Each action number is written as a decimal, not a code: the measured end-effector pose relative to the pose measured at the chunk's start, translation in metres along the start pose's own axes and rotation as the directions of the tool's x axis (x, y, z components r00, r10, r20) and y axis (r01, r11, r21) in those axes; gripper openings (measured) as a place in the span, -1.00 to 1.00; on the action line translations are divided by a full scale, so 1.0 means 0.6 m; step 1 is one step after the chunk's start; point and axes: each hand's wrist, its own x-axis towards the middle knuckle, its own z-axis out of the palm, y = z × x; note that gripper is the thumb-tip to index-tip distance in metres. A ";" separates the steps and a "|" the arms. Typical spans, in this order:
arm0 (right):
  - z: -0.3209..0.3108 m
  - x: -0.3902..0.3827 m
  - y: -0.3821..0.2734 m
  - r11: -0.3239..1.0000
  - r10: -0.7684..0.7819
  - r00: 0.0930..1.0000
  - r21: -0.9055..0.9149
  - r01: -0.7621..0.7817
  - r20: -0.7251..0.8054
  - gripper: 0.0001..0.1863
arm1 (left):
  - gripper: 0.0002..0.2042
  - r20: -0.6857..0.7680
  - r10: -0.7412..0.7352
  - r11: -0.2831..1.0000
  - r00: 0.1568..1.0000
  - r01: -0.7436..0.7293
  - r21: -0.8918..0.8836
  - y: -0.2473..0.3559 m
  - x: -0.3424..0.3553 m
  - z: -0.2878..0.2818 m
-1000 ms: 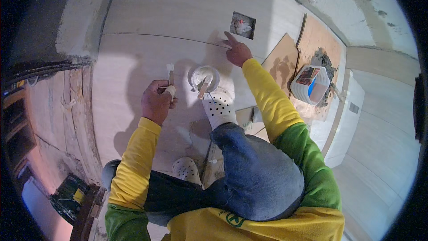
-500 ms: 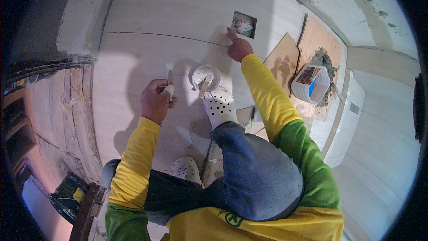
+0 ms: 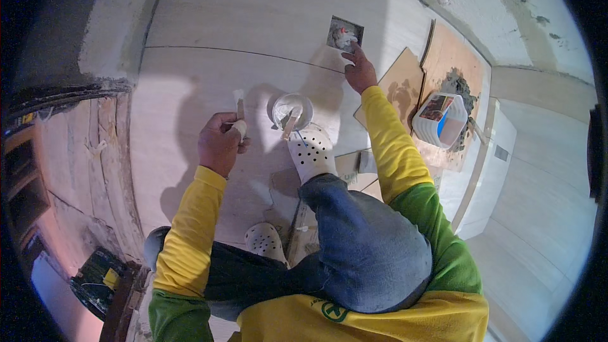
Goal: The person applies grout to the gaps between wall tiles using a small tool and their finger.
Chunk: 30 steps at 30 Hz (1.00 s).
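Left hand: I see my left hand (image 3: 220,142) curled closed around a small pale-handled putty knife (image 3: 239,114), blade pointing up, held over the pale tiled floor (image 3: 190,76).
Right hand: my right hand (image 3: 360,71) is stretched out, fingers on the lower edge of the square cut-out in the tile with white filler inside (image 3: 344,33); it grips nothing that I can see.
Bowl: a small round white mixing bowl (image 3: 292,111) with a stick in it sits on the floor between my hands, just beyond my white perforated clog (image 3: 311,152).
Right side: a white plastic bucket (image 3: 440,120) stands on brown board pieces (image 3: 405,85), well apart from the bowl.
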 end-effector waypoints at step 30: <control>0.044 -0.015 -0.037 0.977 -0.195 0.971 -0.054 0.204 0.138 -0.19 | -0.78 0.028 -0.024 1.000 0.999 0.024 -0.004 -0.009 0.013 0.014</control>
